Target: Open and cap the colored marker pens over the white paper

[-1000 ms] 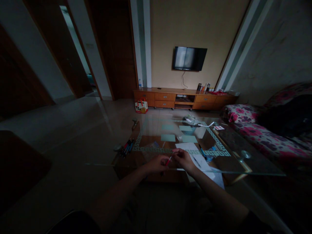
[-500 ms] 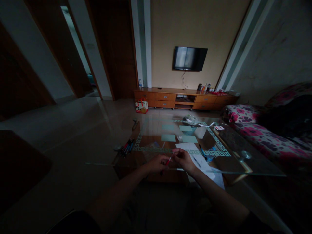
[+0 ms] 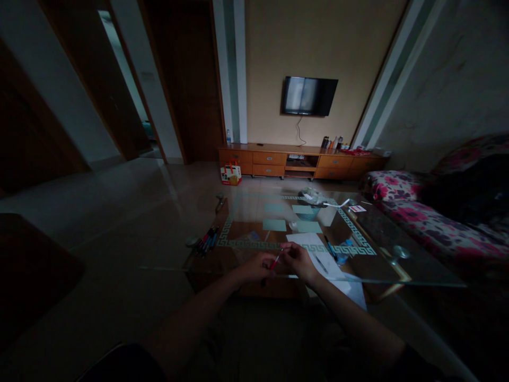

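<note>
Slim, straight pens [image 3: 207,241] bunched near left edge of glass tabletop [image 3: 429,273], Greek-key border. Left hand [image 3: 256,267]: fingers closed round slender red pen [image 3: 274,263], slanted, by near edge. Right hand [image 3: 298,261]: fingers curled at its pale upper end, can't tell if pinching. Smooth white paper [image 3: 352,291] right of that, near edge.
</note>
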Demonstrator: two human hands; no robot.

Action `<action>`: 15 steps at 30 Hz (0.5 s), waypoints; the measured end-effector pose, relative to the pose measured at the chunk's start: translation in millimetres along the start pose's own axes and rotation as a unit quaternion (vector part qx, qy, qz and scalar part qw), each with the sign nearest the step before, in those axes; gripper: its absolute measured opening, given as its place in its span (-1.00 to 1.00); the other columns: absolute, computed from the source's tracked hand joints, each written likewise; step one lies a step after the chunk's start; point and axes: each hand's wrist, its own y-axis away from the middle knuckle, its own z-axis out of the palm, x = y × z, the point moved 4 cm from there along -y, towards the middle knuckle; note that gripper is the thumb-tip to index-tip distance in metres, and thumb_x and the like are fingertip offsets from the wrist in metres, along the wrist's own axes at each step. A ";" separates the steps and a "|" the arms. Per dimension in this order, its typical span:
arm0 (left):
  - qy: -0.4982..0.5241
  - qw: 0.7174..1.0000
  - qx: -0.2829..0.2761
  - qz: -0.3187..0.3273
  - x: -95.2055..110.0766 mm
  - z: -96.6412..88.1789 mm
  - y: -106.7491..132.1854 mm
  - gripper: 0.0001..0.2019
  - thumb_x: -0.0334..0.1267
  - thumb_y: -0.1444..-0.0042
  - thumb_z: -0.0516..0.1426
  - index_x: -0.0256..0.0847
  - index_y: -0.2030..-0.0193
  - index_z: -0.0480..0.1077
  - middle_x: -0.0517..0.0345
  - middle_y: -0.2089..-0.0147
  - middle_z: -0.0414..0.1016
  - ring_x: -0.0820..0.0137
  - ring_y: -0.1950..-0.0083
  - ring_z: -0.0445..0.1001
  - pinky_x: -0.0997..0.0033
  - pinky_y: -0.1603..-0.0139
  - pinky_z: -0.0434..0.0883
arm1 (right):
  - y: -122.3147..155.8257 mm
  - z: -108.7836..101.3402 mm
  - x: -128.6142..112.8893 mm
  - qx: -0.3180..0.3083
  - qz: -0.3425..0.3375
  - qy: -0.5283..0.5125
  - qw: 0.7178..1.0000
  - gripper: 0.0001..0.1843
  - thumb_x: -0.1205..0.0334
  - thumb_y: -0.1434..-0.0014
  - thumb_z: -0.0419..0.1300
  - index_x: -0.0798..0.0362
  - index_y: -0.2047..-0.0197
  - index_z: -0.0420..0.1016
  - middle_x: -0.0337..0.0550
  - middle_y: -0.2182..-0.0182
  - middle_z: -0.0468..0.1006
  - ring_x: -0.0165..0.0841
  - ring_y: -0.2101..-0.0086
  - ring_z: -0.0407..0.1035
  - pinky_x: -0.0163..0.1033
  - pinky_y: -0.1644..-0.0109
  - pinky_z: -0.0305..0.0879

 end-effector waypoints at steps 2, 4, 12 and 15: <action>0.001 1.000 0.000 0.004 -0.8 0.2 -0.3 -0.56 -0.29 0.05 0.28 -0.29 -0.03 0.46 0.16 0.38 0.49 0.48 0.48 0.42 0.53 0.47 0.35 | -0.6 -1.0 1.7 0.000 0.002 0.005 1.000 -0.56 0.02 -0.02 0.32 0.07 0.09 0.43 -0.26 0.46 0.51 -0.40 0.46 0.38 -0.28 0.36 0.26; -0.001 1.000 0.007 0.006 -1.1 -0.3 0.0 -0.57 -0.28 0.06 0.29 -0.29 0.00 0.45 0.16 0.38 0.48 0.46 0.48 0.42 0.52 0.47 0.36 | -0.9 -1.3 2.7 -0.003 0.005 0.005 1.000 -0.56 0.03 -0.02 0.32 0.06 0.07 0.43 -0.24 0.42 0.53 -0.39 0.45 0.39 -0.28 0.35 0.27; 0.011 0.999 0.037 -0.007 1.6 -2.8 1.1 -0.62 -0.28 0.05 0.29 -0.30 0.06 0.42 0.18 0.41 0.47 0.49 0.52 0.42 0.53 0.51 0.35 | -4.7 -14.2 -10.6 0.060 -0.024 0.057 0.996 -0.53 -0.11 -0.13 0.20 0.06 0.03 0.44 -0.10 0.27 0.57 -0.37 0.43 0.37 -0.26 0.36 0.33; 0.029 0.998 0.049 -0.017 -0.4 -3.7 0.5 -0.61 -0.26 0.04 0.29 -0.30 0.05 0.40 0.18 0.39 0.47 0.51 0.55 0.42 0.55 0.53 0.35 | -4.7 -30.9 -21.8 0.130 -0.069 0.138 0.979 -0.56 -0.12 -0.17 0.16 0.05 0.07 0.44 -0.04 0.23 0.57 -0.33 0.41 0.38 -0.22 0.33 0.34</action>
